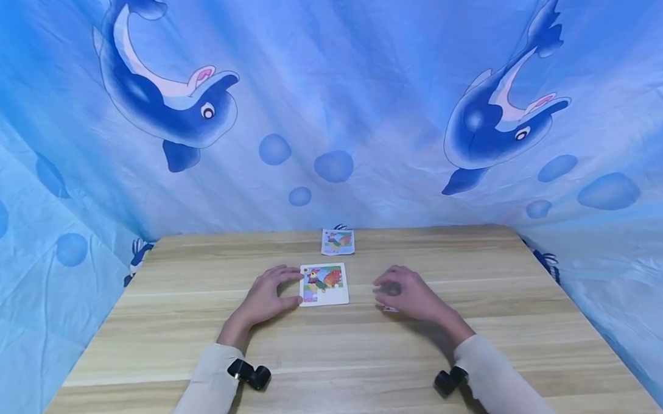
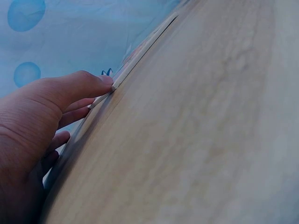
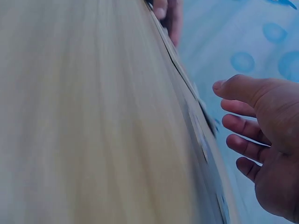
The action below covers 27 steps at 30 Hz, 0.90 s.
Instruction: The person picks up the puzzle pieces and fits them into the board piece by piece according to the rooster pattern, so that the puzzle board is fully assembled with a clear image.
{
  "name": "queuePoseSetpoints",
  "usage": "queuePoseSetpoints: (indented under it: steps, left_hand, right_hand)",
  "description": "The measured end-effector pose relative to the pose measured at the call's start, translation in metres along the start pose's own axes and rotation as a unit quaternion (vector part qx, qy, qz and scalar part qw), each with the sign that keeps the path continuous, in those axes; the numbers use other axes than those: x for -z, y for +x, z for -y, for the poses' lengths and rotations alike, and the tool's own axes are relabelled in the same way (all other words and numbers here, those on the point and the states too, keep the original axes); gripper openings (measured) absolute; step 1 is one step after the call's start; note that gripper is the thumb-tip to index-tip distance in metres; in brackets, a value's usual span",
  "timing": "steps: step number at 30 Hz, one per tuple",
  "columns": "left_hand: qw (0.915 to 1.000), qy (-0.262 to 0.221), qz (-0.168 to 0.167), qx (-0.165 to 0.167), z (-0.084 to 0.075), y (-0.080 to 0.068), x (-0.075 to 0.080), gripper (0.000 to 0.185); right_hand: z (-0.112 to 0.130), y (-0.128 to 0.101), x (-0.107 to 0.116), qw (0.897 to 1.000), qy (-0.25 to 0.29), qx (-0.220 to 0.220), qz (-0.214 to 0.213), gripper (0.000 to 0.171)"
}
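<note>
**Left hand steadies the rooster puzzle board**

The puzzle board (image 1: 324, 284) lies flat mid-worktop (image 1: 149, 335). The left hand (image 1: 267, 297) rests at its left edge, thumb and fingertips touching the rim, fingers relaxed rather than clasped. The right hand (image 1: 408, 294) hovers to the board's right, apart from it, fingers loosely spread over a small piece (image 1: 390, 308). A picture card (image 1: 337, 241) lies beyond, near the far edge.

On the table (image 1: 149, 335), the puzzle board (image 1: 324, 284) lies mid-table, the left hand (image 1: 266, 297) touching its left edge, the right hand (image 1: 408, 295) to its right, a card (image 1: 337, 241) behind it.
</note>
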<state>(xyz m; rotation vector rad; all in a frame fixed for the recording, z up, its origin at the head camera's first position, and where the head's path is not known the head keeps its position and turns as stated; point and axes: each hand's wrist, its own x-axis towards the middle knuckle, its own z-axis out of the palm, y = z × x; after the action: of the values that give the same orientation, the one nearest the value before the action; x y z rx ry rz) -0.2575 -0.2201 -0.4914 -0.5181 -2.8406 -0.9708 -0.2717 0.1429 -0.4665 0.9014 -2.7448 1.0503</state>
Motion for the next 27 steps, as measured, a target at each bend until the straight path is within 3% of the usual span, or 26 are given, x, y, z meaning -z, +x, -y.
queuePoseSetpoints:
  steps: [10,27]
  left_hand:
    - [1.0000,0.007,-0.001,-0.001,-0.001,0.001,0.000,0.054]
    - [0.9999,0.009,-0.003,0.009,-0.002,-0.002,0.000,0.054]
  right_hand:
    - [-0.027,-0.033,0.016,0.999,0.012,-0.044,0.000,0.023]
    - [-0.029,-0.035,0.007,0.999,-0.024,-0.010,-0.019,0.021]
